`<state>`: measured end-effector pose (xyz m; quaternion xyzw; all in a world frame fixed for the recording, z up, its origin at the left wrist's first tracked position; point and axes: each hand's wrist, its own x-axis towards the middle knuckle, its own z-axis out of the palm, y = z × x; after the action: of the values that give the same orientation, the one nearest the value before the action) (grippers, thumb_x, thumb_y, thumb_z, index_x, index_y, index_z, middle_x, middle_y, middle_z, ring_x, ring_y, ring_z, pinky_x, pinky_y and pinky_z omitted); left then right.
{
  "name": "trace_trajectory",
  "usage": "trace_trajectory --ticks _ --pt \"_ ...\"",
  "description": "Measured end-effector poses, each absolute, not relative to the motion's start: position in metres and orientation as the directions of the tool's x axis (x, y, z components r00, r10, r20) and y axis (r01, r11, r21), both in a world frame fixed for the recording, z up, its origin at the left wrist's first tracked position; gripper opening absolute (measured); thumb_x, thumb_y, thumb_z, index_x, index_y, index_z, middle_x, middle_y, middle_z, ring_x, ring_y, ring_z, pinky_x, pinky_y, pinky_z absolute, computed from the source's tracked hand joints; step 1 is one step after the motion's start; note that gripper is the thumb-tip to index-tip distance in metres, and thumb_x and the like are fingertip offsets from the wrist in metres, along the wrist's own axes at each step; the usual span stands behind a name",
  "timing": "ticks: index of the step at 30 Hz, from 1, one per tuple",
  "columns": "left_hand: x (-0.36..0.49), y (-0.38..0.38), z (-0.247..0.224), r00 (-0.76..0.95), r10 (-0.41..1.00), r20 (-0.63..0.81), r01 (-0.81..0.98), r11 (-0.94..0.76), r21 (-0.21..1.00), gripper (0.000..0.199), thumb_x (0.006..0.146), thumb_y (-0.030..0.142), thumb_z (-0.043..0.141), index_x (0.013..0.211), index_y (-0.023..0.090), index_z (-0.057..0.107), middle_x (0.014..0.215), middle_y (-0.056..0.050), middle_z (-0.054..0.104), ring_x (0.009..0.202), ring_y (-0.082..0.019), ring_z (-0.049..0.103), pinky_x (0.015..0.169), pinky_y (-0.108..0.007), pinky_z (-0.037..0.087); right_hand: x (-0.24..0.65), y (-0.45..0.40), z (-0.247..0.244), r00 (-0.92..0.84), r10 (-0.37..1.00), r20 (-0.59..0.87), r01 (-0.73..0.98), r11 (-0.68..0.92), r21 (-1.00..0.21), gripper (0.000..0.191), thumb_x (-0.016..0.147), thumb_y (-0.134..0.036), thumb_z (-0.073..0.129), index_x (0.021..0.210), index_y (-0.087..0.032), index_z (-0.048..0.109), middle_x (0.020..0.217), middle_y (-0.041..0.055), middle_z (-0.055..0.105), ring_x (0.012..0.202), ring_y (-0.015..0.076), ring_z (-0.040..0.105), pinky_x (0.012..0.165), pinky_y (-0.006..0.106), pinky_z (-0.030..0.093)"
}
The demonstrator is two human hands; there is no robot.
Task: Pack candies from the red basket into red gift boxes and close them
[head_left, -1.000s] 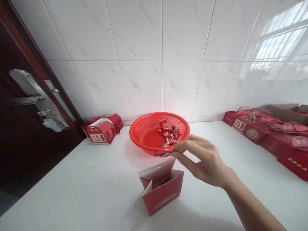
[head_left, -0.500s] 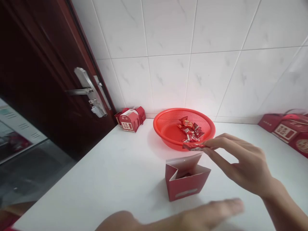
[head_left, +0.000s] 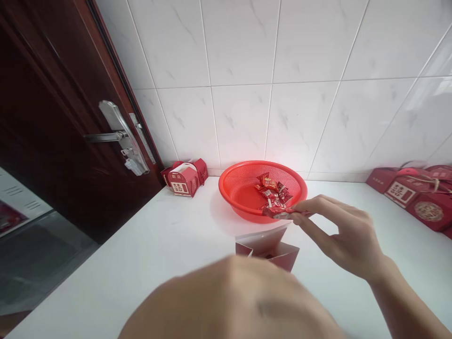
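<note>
My right hand pinches a red-wrapped candy between thumb and fingertips, at the front rim of the red plastic basket. Several more wrapped candies lie in the basket's right half. Just below the held candy stands a small red paper box with its top flaps open; something dark shows inside. My left hand looms large and blurred close to the camera. It covers the box's lower front, and its fingers cannot be made out.
Small red gift boxes stand by the wall at the left of the white table. Larger red boxes with handles are at the right. A dark wooden door with a metal handle is at the left, and a tiled wall rises behind.
My left hand has risen toward the camera and now hides part of the paper box. The right hand still pinches the candy near the basket rim. The view has shifted slightly right.
</note>
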<state>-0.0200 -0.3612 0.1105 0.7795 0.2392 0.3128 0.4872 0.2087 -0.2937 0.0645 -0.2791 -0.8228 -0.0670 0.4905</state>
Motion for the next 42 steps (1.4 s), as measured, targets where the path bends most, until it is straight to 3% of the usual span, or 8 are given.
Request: trace_trajectory --ticks 8,13,17,19,22,27,32,42 --pt "-0.029 -0.292 0.106 0.601 0.767 0.223 0.012 -0.288 0.958 0.025 0.101 0.019 0.056 0.117 0.016 0.074 0.099 -0.007 0.079 0.102 -0.02 0.074 0.098 -0.033 0.059 0.213 -0.291 0.061 -0.315 0.451 0.835 0.556 0.801 -0.222 0.012 0.093 -0.008 0.065 0.095 -0.02 0.065 0.073 -0.0017 0.071 0.064 0.0119 0.066 0.059 0.023 0.053" --pt "-0.03 -0.288 0.108 0.595 0.771 0.226 0.063 -0.325 0.944 0.023 0.101 0.024 0.056 0.11 0.016 0.077 0.096 -0.006 0.08 0.099 -0.021 0.075 0.096 -0.034 0.059 0.213 -0.29 0.06 -0.318 0.464 0.827 0.556 0.798 -0.234 0.012 0.094 -0.009 0.066 0.095 -0.02 0.064 0.074 -0.0023 0.07 0.064 0.0115 0.064 0.059 0.023 0.052" --pt "-0.033 -0.284 0.111 0.48 0.835 0.271 0.229 -0.417 0.88 0.042 0.104 0.042 0.049 0.089 0.016 0.079 0.073 -0.004 0.076 0.078 -0.019 0.074 0.088 -0.033 0.059 0.213 -0.291 0.06 -0.308 0.498 0.811 0.532 0.796 -0.288 0.011 0.094 -0.009 0.066 0.094 -0.02 0.065 0.074 -0.0026 0.07 0.065 0.0113 0.065 0.059 0.023 0.052" --pt "-0.036 -0.281 0.111 0.391 0.873 0.292 0.324 -0.427 0.844 0.039 0.102 0.047 0.052 0.098 0.018 0.078 0.068 -0.001 0.072 0.067 -0.017 0.07 0.081 -0.033 0.059 0.213 -0.292 0.061 -0.305 0.526 0.793 0.509 0.795 -0.331 0.01 0.094 -0.01 0.065 0.094 -0.02 0.066 0.076 -0.0021 0.072 0.066 0.0114 0.066 0.06 0.023 0.053" --pt "-0.042 -0.278 0.11 0.334 0.886 0.321 0.443 -0.448 0.777 0.029 0.096 0.045 0.065 0.116 0.026 0.072 0.092 0.001 0.074 0.075 -0.016 0.07 0.078 -0.03 0.057 0.214 -0.293 0.063 -0.32 0.569 0.758 0.465 0.791 -0.398 0.01 0.095 -0.012 0.064 0.092 -0.02 0.067 0.079 -0.0015 0.074 0.066 0.0109 0.067 0.06 0.022 0.054" --pt "-0.051 -0.282 0.114 0.606 0.772 0.189 0.52 -0.565 0.64 0.018 0.095 0.041 0.066 0.09 0.027 0.075 0.114 0.001 0.071 0.112 -0.02 0.064 0.097 -0.029 0.05 0.215 -0.296 0.068 -0.421 0.662 0.62 0.372 0.75 -0.547 0.007 0.097 -0.018 0.065 0.093 -0.021 0.07 0.083 -0.0006 0.077 0.072 0.0126 0.071 0.065 0.023 0.056" --pt "-0.047 -0.281 0.113 0.712 0.697 -0.081 0.602 -0.548 0.58 0.022 0.098 0.036 0.059 0.108 0.032 0.078 0.121 0.0 0.069 0.106 -0.02 0.066 0.084 -0.026 0.051 0.214 -0.297 0.071 -0.444 0.726 0.525 0.358 0.681 -0.639 0.008 0.097 -0.021 0.066 0.093 -0.022 0.073 0.083 -0.0004 0.077 0.073 0.013 0.07 0.065 0.024 0.055" --pt "-0.034 -0.277 0.11 0.759 0.642 -0.105 0.558 -0.559 0.613 0.046 0.086 0.012 0.058 0.125 0.031 0.07 0.115 0.002 0.074 0.093 -0.018 0.069 0.072 -0.024 0.049 0.218 -0.295 0.074 -0.464 0.701 0.541 0.414 0.712 -0.568 0.014 0.096 -0.013 0.061 0.095 -0.022 0.072 0.083 -0.0009 0.075 0.072 0.0125 0.067 0.065 0.024 0.053"
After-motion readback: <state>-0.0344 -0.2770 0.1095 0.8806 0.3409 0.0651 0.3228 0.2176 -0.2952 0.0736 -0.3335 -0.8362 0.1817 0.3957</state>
